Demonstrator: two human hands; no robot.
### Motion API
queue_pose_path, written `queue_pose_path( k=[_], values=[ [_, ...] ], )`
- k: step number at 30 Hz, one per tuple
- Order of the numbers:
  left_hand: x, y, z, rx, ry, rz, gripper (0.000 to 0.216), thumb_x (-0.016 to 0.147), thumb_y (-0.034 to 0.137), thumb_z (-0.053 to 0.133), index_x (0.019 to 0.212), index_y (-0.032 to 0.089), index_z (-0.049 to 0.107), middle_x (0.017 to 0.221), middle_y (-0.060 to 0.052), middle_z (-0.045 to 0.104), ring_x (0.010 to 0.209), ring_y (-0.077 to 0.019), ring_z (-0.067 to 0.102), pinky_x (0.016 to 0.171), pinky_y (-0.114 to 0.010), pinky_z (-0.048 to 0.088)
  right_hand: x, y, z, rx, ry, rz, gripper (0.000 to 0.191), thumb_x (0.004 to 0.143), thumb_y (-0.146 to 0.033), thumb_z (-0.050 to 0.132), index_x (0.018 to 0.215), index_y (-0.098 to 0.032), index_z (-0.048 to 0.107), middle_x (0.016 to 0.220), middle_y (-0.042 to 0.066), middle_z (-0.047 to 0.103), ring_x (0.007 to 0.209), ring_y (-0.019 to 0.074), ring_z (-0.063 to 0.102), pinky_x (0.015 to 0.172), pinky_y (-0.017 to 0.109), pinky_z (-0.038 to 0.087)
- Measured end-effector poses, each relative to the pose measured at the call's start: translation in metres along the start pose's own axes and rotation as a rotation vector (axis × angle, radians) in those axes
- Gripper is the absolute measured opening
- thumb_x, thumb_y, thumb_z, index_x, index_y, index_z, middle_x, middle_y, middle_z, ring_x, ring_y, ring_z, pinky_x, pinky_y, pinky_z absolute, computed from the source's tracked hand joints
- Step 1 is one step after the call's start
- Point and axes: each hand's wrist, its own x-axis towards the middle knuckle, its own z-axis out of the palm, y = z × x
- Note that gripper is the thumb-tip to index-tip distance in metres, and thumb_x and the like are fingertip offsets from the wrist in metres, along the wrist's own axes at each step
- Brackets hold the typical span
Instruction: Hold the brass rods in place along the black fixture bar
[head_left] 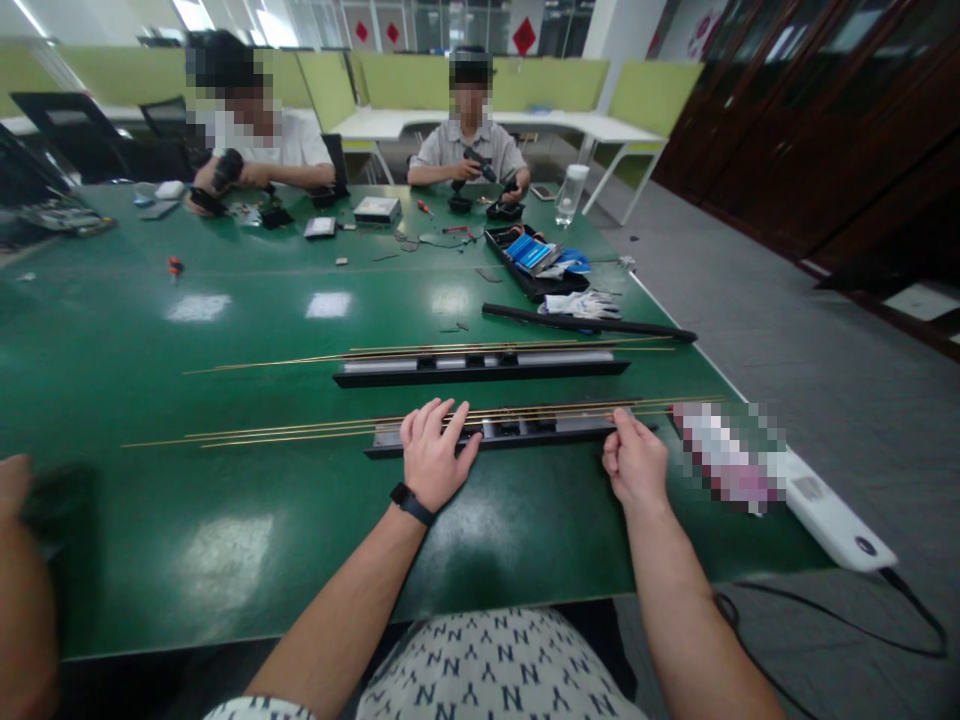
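Note:
My left hand [436, 455], a dark watch on its wrist, lies with fingers spread over the left part of a long black and grey channel [574, 432]. Thin gold rods [281, 432] run lengthwise over this channel and stick out past both ends, several under or beside my left fingers. At the channel's right part, my right hand [637, 458] is closed in a pinch on what looks like one gold rod; the fingertips partly hide it. A second, similar channel [480, 372] lies parallel behind, with more gold rods along its back edge.
Behind the channels lie a black tube [589, 322], white gloves [581, 304] and a black tray [517, 262] with blue items. A white power strip [836, 510] lies by the right edge. Two people work across the green table [262, 320]; another person's arm [26, 590] shows at left.

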Motion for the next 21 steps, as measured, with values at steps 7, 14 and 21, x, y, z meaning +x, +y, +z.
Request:
queue_pose_path(
  k=[7, 14, 21],
  values=[
    [0.0008, 0.0005, 0.0001, 0.006, 0.003, 0.003, 0.043, 0.094, 0.041, 0.064, 0.135, 0.027, 0.065, 0.137, -0.011, 0.065, 0.134, -0.0321, 0.053, 0.115, -0.051, 0.030, -0.0005, -0.0004, 0.0003, -0.014, 0.015, -0.002, 0.043, 0.074, -0.056, 0.084, 0.079, -0.017, 0.066, 0.045, -0.006, 0.053, 0.025, 0.0052, 0.035, 0.022, 0.015, 0.022],
    [0.0014, 0.0011, -0.0013, 0.012, 0.006, 0.013, 0.043, 0.095, 0.042, 0.063, 0.135, 0.026, 0.065, 0.136, -0.011, 0.066, 0.134, -0.0317, 0.053, 0.115, -0.051, 0.030, -0.0001, 0.0009, -0.0007, -0.005, 0.012, -0.010, 0.042, 0.073, -0.054, 0.084, 0.081, -0.016, 0.067, 0.045, -0.006, 0.054, 0.025, 0.0056, 0.036, 0.023, 0.016, 0.023],
    [0.0015, 0.0012, -0.0019, 0.009, 0.010, 0.014, 0.043, 0.094, 0.041, 0.065, 0.135, 0.026, 0.065, 0.136, -0.012, 0.066, 0.134, -0.0322, 0.054, 0.115, -0.051, 0.030, -0.0011, -0.0010, 0.0008, -0.010, 0.013, -0.004, 0.041, 0.074, -0.053, 0.083, 0.083, -0.015, 0.069, 0.044, -0.006, 0.054, 0.025, 0.0058, 0.036, 0.023, 0.016, 0.022]
  ],
)
